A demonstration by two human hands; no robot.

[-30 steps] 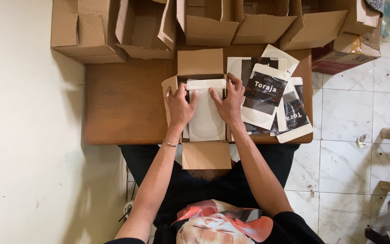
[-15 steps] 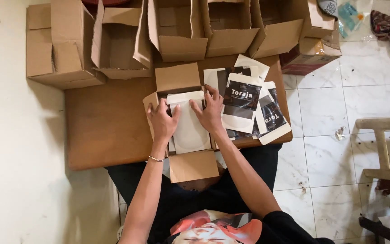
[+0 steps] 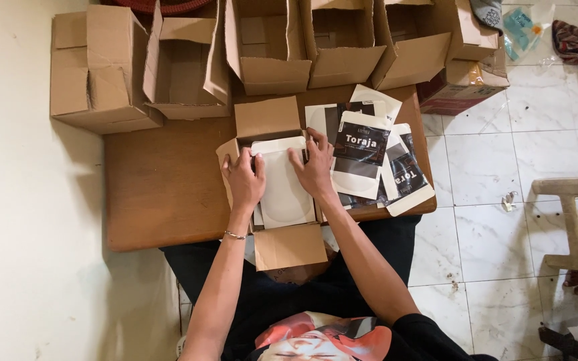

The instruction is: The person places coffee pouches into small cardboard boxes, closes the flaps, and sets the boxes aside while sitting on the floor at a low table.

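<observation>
The small open brown cardboard box (image 3: 282, 180) lies at the near edge of the wooden tabletop (image 3: 162, 194), a flat white pouch (image 3: 283, 190) inside it. The left hand (image 3: 243, 179) and right hand (image 3: 314, 167) press flat on the pouch, fingers spread, gripping nothing. Just beside lie black-and-white pouches (image 3: 369, 157); beyond stand larger open cardboard boxes (image 3: 269, 47).

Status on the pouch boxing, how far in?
Done: a white flat pouch lies in the small open cardboard box on the brown wooden table. In hand: left hand and right hand press on it. Left: box flaps stand open; a pile of black-and-white pouches sits beside.
</observation>
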